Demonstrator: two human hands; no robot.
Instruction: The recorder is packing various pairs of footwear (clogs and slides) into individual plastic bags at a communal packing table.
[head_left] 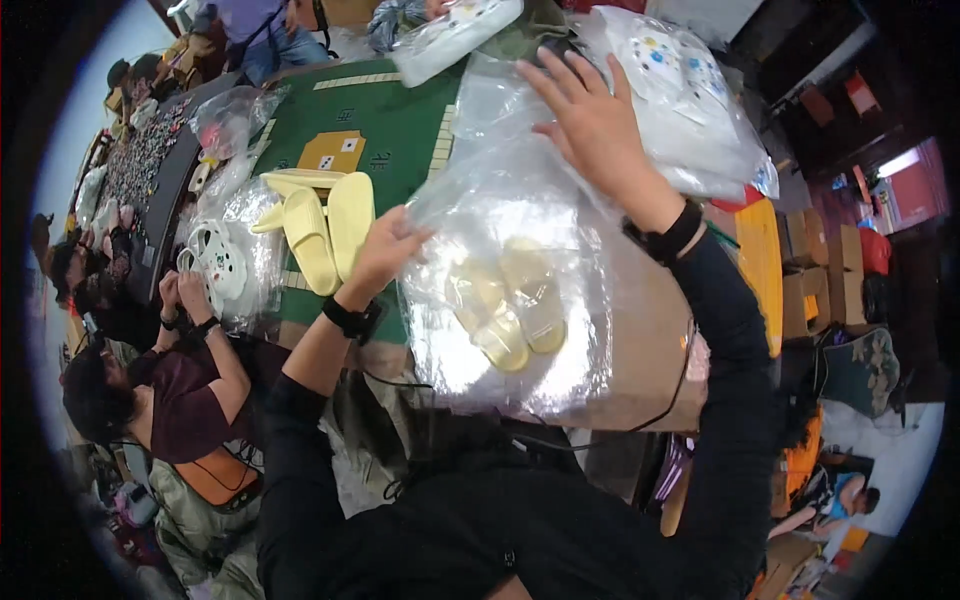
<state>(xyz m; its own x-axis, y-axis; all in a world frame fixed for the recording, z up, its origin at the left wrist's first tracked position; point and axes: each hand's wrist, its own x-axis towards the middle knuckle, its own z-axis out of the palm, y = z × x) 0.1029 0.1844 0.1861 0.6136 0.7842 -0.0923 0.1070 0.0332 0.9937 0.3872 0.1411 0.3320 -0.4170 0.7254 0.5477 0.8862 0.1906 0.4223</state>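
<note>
In the head view, we grip the near-left edge of a clear plastic bag (520,290) with our left hand (385,248), fingers pinched on the film. Our right hand (595,125) lies flat and spread, pressing the bag's top at twelve o'clock. Inside the bag sits a pair of pale yellow slippers (508,305). At nine o'clock from the left hand, another yellow pair (322,228) rests on the green table (385,125). We judge the slick film could slip from the pinch, letting the bagged slippers slide off the near edge.
</note>
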